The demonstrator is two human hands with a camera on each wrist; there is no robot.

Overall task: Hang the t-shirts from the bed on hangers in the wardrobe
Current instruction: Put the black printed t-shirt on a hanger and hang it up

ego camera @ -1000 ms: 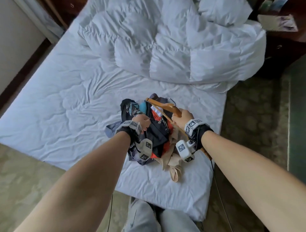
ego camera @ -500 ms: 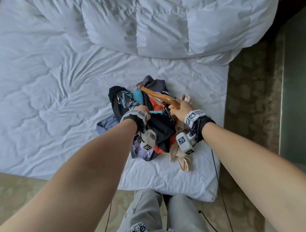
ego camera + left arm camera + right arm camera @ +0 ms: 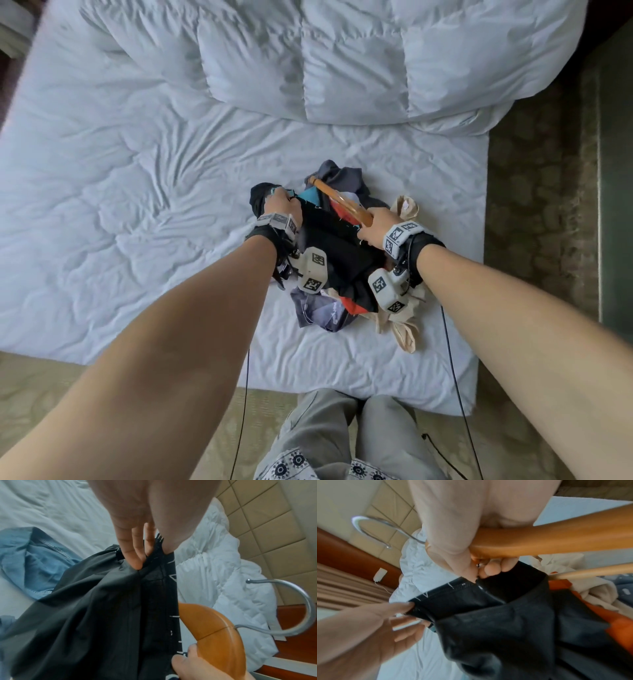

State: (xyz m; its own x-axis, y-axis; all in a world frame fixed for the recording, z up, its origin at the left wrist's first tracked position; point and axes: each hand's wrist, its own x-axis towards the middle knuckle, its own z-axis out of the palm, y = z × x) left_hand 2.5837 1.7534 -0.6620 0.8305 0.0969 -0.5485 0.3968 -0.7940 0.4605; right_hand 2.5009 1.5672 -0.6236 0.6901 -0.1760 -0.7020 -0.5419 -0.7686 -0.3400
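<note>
A pile of t-shirts point(image 3: 329, 301) lies near the foot of the white bed point(image 3: 137, 205). On top is a black t-shirt point(image 3: 337, 246), stretched between my hands. My left hand point(image 3: 282, 205) pinches its hem edge point(image 3: 150, 559) at the left. My right hand point(image 3: 376, 228) grips a wooden hanger point(image 3: 342, 204) with a metal hook point(image 3: 291, 601) and also pinches the same hem point(image 3: 471, 588) with thumb and fingertips. Orange, beige, blue and grey shirts lie under the black one point(image 3: 513, 635).
A bunched white duvet point(image 3: 342, 58) covers the head of the bed. Patterned carpet point(image 3: 537, 205) runs along the right side and the foot. My legs in grey trousers point(image 3: 342, 438) stand against the bed's foot edge. A padded headboard point(image 3: 265, 527) and wooden nightstand point(image 3: 295, 635) sit behind.
The head view has tilted down and closer. My left hand has moved left and further up the bed, pulling the black shirt's hem taut. The right hand keeps the hanger.
</note>
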